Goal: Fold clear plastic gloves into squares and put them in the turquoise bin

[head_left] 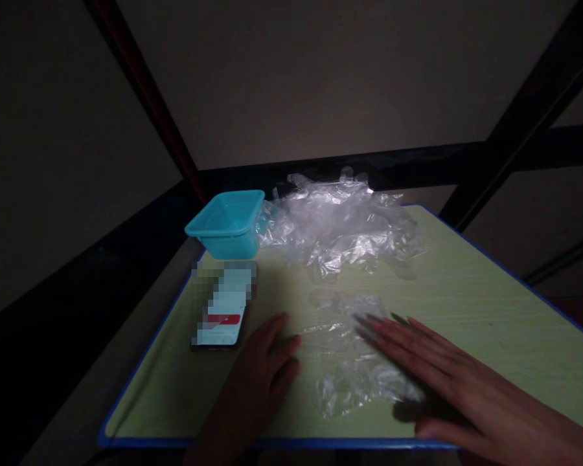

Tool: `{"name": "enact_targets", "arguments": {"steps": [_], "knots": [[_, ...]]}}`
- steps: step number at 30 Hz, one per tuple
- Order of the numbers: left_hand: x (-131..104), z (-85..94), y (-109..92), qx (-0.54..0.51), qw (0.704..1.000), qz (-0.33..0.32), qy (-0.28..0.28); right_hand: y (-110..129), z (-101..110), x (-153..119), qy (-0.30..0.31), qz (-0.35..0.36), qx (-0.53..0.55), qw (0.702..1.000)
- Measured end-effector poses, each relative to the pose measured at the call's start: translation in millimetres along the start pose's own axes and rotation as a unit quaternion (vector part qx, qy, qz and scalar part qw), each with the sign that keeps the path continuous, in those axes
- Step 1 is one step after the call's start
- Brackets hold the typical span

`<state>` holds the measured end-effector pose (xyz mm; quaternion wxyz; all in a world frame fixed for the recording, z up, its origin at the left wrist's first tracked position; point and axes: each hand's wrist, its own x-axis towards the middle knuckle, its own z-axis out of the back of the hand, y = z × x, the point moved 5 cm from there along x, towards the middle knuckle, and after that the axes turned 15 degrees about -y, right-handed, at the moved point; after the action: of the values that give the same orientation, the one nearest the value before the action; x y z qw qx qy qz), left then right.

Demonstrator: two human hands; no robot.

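Observation:
A clear disposable plastic glove (350, 362) lies spread and wrinkled on the table in front of me. My right hand (447, 375) is over its right side, fingers stretched out and thumb apart; whether it touches the plastic I cannot tell. To the left of the glove is my left hand (262, 372), low by the tabletop with its fingers loosely bent and apart, holding nothing. Its fingertips are close to the glove's left edge. Farther back sits a loose heap of clear plastic gloves (340, 220), crumpled over one another.
A turquoise plastic tub (228, 243) stands at the back left, against the heap. In front of it lies a phone (223, 310) with a lit, partly blurred screen. The pale wood-grain table (486, 323) has a blue edge. Behind it rises a dark wall (330, 84).

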<state>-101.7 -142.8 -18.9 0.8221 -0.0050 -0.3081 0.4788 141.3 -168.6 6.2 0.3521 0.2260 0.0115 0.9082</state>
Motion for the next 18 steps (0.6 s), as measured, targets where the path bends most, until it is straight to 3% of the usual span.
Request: {"name": "enact_targets", "arguments": {"steps": [3,8,12,18], "knots": [[-2,1.6,0,0.005,1.000,-0.014,-0.017,-1,15,-4,-0.034,0.034,-0.040,0.998],[-4,7.4,-9,-0.001,0.994,-0.058,-0.092,7,26,-13,-0.059,0.086,-0.051,0.993],[0,5.2,-38,-0.041,0.987,-0.105,-0.114,21,24,-13,-0.105,0.111,-0.064,0.986],[16,-15.5,-89,-0.085,0.985,-0.144,-0.046,29,15,-15,-0.149,0.104,-0.081,0.980]]}}
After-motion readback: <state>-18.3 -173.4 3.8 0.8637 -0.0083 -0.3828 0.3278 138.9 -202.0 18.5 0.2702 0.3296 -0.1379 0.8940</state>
